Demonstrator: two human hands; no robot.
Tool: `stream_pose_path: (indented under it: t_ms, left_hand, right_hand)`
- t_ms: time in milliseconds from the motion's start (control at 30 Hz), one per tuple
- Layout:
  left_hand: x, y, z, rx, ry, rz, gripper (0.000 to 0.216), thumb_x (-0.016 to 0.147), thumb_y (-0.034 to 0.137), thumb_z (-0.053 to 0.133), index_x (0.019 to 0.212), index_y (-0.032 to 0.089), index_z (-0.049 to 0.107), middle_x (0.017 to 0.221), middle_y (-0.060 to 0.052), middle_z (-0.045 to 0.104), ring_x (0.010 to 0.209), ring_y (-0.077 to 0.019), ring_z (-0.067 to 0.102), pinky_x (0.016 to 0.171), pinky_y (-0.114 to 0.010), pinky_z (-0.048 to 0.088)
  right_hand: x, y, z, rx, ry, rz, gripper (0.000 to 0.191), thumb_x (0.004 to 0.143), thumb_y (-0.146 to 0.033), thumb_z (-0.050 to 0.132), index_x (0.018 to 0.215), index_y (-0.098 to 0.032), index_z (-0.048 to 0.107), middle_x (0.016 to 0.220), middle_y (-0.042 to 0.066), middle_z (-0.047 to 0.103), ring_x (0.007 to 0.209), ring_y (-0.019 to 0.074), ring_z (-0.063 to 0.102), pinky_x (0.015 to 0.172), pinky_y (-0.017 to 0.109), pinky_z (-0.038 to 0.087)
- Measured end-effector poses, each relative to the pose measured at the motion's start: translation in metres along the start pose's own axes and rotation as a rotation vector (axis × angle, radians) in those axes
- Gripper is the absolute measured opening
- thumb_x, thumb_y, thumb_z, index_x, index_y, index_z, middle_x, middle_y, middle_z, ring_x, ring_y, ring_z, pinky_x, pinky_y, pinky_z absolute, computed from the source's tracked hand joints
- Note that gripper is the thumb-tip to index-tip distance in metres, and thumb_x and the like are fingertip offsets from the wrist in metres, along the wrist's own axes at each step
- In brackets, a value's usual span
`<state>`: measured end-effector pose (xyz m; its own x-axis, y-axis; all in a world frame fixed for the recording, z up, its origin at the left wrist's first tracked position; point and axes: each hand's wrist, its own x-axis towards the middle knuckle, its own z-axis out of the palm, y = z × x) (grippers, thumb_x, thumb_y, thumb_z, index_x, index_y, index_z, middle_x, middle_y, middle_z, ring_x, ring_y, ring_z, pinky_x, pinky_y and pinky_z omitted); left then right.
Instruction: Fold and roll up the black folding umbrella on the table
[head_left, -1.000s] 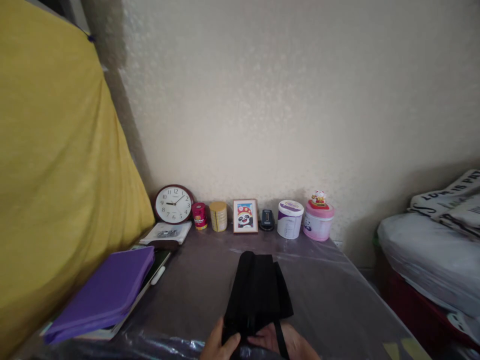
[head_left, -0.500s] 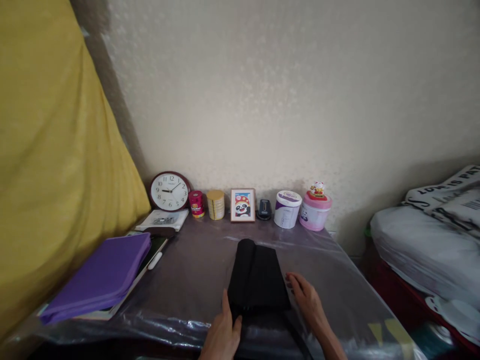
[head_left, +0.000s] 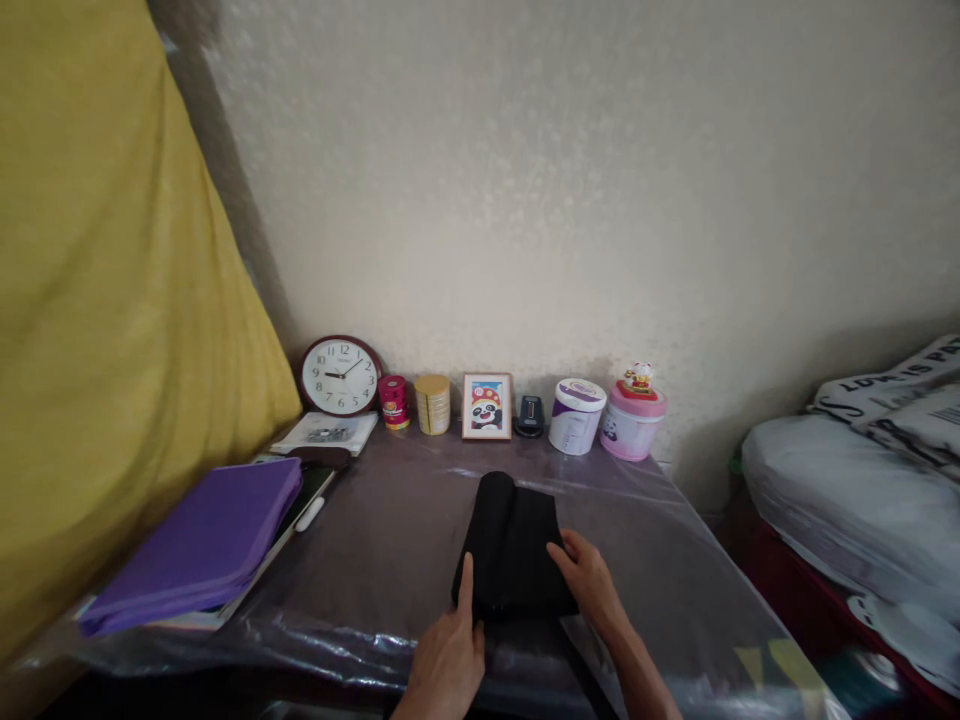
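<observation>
A partly rolled black cloth bundle (head_left: 517, 550) lies near the front of the table, with a thick roll along its left side and a flat flap on the right. A black strap (head_left: 589, 675) trails from its near edge over the table's front. My left hand (head_left: 448, 650) grips the near left corner, its index finger stretched along the roll and its thumb at the near edge. On the opposite side, my right hand (head_left: 589, 575) holds the flap's right edge, thumb on top and the other fingers partly hidden.
A plastic sheet covers the table (head_left: 405, 530). Along the wall stand a clock (head_left: 341, 375), a red tin (head_left: 394, 403), a yellow-lidded can (head_left: 433, 405), a framed panda picture (head_left: 487, 407) and two tubs. Purple folded cloth (head_left: 202, 540) lies left, near a yellow curtain (head_left: 135, 300).
My right hand has moved left and slightly up, from beside the black cloth bundle onto its right edge. The left hand stays at the near left corner, its index finger slightly farther up.
</observation>
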<state>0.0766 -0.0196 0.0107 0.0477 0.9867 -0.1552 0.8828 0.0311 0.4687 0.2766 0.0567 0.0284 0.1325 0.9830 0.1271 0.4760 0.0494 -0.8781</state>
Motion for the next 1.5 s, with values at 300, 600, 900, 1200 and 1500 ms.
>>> stream_pose_path:
  t_ms: [300, 600, 900, 1200, 1500]
  left_hand:
    - [0.006, 0.004, 0.005, 0.039, -0.042, -0.044, 0.068, 0.085, 0.02, 0.031, 0.137, 0.005, -0.009, 0.093, -0.015, 0.065, 0.082, -0.0221, 0.062, 0.067, -0.029, 0.04]
    - [0.008, 0.003, 0.006, 0.042, -0.056, -0.048, 0.064, 0.085, 0.022, 0.03, 0.138, 0.004, -0.002, 0.097, -0.017, 0.064, 0.086, -0.0238, 0.062, 0.07, -0.03, 0.041]
    - [0.005, -0.005, 0.006, -0.07, -0.002, 0.011, 0.06, 0.085, 0.021, 0.029, 0.138, 0.005, 0.005, 0.126, -0.02, 0.047, 0.102, -0.0212, 0.057, 0.082, -0.027, 0.041]
    - [-0.007, -0.006, -0.005, -0.126, -0.016, 0.097, 0.073, 0.079, 0.018, 0.038, 0.139, 0.016, -0.005, 0.134, -0.015, 0.038, 0.106, -0.0196, 0.054, 0.083, -0.025, 0.042]
    - [0.01, -0.005, 0.004, 0.125, -0.133, 0.053, 0.078, 0.073, 0.003, 0.039, 0.139, 0.027, 0.006, 0.101, -0.011, 0.06, 0.088, -0.0216, 0.061, 0.074, -0.03, 0.045]
  right_hand:
    - [0.026, -0.05, 0.045, 0.369, -0.116, 0.015, 0.037, 0.066, -0.039, 0.06, 0.095, -0.015, 0.062, 0.084, 0.006, 0.067, 0.082, 0.0223, 0.062, 0.07, 0.03, 0.049]
    - [0.038, -0.052, 0.106, 0.205, -0.126, 0.007, 0.04, 0.069, -0.031, 0.058, 0.103, -0.012, 0.059, 0.092, 0.009, 0.066, 0.09, 0.0217, 0.061, 0.076, 0.03, 0.048]
    - [0.039, -0.039, 0.124, 0.071, -0.138, -0.013, 0.038, 0.071, -0.03, 0.057, 0.105, -0.013, 0.057, 0.091, 0.009, 0.066, 0.09, 0.0211, 0.061, 0.078, 0.029, 0.045]
    - [0.04, -0.04, 0.123, -0.016, -0.159, -0.056, 0.034, 0.073, -0.03, 0.056, 0.103, -0.014, 0.058, 0.071, 0.003, 0.066, 0.077, 0.0188, 0.062, 0.067, 0.025, 0.043]
    - [0.031, -0.053, 0.122, -0.076, -0.284, -0.177, 0.028, 0.078, -0.03, 0.051, 0.102, -0.017, 0.057, 0.066, 0.0, 0.067, 0.067, 0.0155, 0.062, 0.063, 0.024, 0.042]
